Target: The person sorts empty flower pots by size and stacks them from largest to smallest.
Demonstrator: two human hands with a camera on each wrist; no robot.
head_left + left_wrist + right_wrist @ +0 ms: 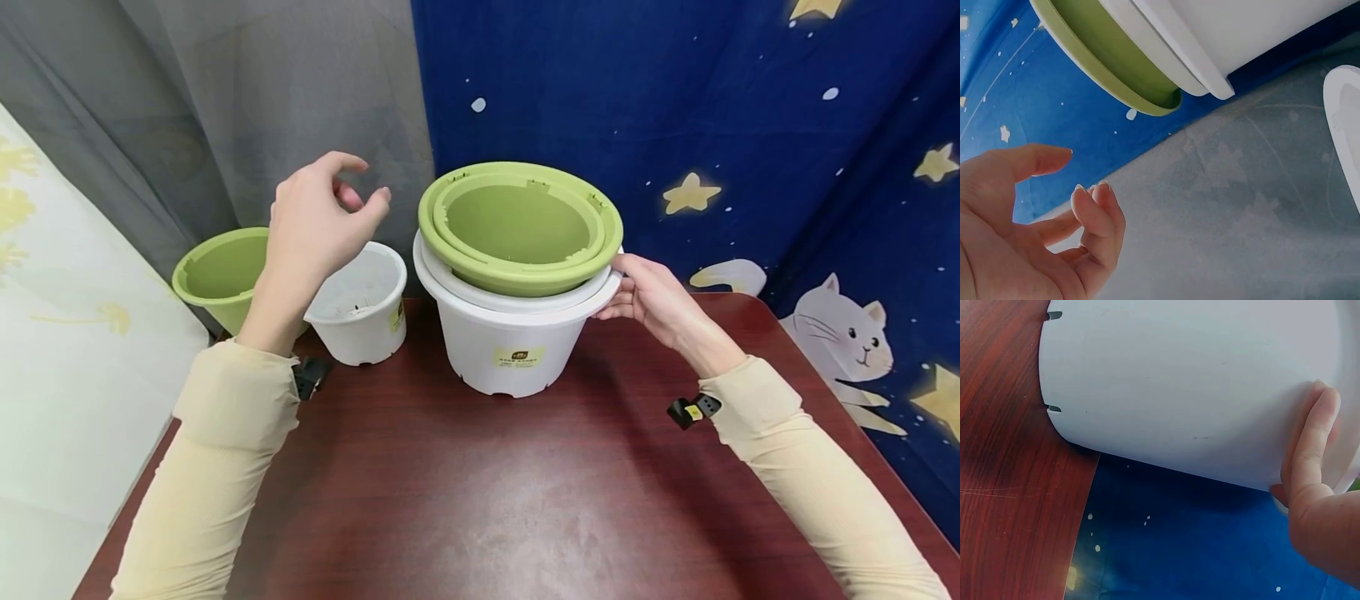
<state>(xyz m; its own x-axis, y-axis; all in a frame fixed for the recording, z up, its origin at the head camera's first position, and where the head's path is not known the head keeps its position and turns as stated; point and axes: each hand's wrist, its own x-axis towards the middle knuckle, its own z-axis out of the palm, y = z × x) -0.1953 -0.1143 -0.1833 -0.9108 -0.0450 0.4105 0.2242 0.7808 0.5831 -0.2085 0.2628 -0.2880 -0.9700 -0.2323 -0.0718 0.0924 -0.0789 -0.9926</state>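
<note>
A stack of nested flower pots stands on the table: a large white pot (513,346) with a label outermost, a second white rim inside it, then two green pots (521,221) on top. My right hand (651,302) grips the white rim from the right side, fingers (1313,434) under the rim against the wall. In the air left of the stack, my left hand (318,212) is raised with thumb and fingers loosely curved and apart, holding nothing. The left wrist view shows the same hand (1041,225) apart from the green pot's rim (1110,94).
Behind the left forearm stand a smaller white pot (360,333) with bits of debris inside and a green pot (225,304). Grey and blue curtains (540,83) hang behind the dark red table (480,492). Black straps with small devices sit at both wrists.
</note>
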